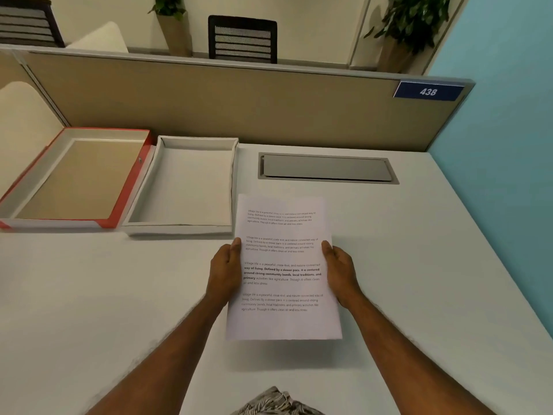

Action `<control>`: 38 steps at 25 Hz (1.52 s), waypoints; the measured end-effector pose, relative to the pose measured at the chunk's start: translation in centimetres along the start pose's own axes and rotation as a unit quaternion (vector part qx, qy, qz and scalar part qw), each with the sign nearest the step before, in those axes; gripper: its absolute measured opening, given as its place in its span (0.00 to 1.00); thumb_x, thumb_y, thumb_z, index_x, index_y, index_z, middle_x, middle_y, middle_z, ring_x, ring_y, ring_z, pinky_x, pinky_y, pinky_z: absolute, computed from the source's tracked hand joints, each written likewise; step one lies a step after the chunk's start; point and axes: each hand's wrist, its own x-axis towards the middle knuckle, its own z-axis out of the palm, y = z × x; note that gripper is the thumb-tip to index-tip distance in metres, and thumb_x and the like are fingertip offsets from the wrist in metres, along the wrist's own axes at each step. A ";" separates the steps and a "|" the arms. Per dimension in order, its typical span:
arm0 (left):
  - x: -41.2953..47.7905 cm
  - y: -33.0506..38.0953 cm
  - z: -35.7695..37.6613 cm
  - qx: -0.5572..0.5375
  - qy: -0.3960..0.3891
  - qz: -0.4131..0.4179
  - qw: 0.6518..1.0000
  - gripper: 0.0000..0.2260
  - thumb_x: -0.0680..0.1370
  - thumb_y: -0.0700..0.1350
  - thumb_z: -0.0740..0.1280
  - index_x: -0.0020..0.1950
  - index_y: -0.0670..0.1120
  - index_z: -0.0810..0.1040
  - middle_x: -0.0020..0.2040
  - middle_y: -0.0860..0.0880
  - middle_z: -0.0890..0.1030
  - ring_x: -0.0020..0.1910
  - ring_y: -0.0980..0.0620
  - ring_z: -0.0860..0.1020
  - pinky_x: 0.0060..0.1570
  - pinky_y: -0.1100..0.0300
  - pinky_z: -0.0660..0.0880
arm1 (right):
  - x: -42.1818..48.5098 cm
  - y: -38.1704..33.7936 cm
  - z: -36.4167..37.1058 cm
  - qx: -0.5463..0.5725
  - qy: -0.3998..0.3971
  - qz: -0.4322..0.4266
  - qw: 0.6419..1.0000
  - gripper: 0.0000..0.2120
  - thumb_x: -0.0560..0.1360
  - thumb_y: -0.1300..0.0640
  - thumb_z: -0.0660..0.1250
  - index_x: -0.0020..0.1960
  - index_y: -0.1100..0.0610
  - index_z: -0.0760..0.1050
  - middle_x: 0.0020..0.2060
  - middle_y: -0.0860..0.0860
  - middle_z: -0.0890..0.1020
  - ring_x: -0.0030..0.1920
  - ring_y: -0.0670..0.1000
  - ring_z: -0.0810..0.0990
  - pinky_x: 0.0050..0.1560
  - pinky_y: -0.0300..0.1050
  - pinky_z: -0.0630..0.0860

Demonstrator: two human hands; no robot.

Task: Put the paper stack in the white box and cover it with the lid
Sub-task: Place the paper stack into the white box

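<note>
A printed paper stack is held above the white desk, just right of centre. My left hand grips its left edge and my right hand grips its right edge, thumbs on top. The white box stands open and bare inside, to the upper left of the stack, its near right corner close to the top left corner of the paper. The lid, red outside and brown inside, lies upside down directly left of the box and touches it.
A grey cable hatch is set into the desk behind the paper. A beige partition with a blue "438" plate closes the far edge. A turquoise wall bounds the right side.
</note>
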 end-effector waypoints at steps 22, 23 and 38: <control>18.8 2.7 -16.9 0.003 0.019 -0.024 1.000 0.28 0.81 0.60 0.53 0.53 0.37 0.79 0.47 0.40 0.83 0.44 0.43 0.82 0.50 0.44 0.80 | 10.3 -11.6 22.0 -0.056 0.007 0.000 0.998 0.22 0.81 0.44 0.55 0.43 0.58 0.76 0.46 0.58 0.84 0.47 0.59 0.82 0.55 0.54 0.79; 20.0 2.7 -17.3 0.005 0.019 -0.024 1.000 0.27 0.81 0.60 0.53 0.53 0.38 0.79 0.48 0.40 0.83 0.45 0.43 0.82 0.52 0.43 0.79 | 11.2 -12.0 22.8 -0.055 0.010 0.002 0.998 0.21 0.81 0.44 0.55 0.44 0.58 0.77 0.47 0.58 0.84 0.50 0.60 0.82 0.56 0.56 0.78; 33.2 0.8 -18.1 0.201 0.038 -0.008 0.979 0.19 0.84 0.53 0.50 0.45 0.40 0.71 0.36 0.50 0.71 0.35 0.54 0.71 0.32 0.64 0.63 | 21.9 -13.6 30.9 -0.151 -0.017 -0.007 0.988 0.18 0.83 0.48 0.52 0.48 0.60 0.73 0.47 0.57 0.80 0.44 0.54 0.78 0.45 0.47 0.73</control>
